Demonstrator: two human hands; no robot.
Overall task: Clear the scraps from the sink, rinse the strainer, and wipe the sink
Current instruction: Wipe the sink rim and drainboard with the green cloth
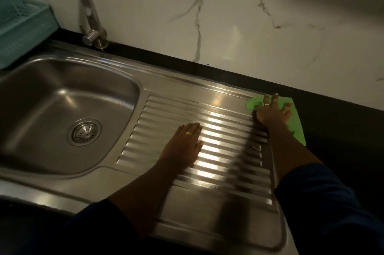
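Pressing green cloth near illegible stamp

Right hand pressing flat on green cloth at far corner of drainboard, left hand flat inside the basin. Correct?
One thing is off. The left hand lies flat on the ribbed drainboard, not inside the basin, as the head view shows. The right hand does press flat on the green cloth at the drainboard's far corner.

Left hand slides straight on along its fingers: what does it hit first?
Left hand has bare drainboard ahead; way looks free until the marble wall, probably.
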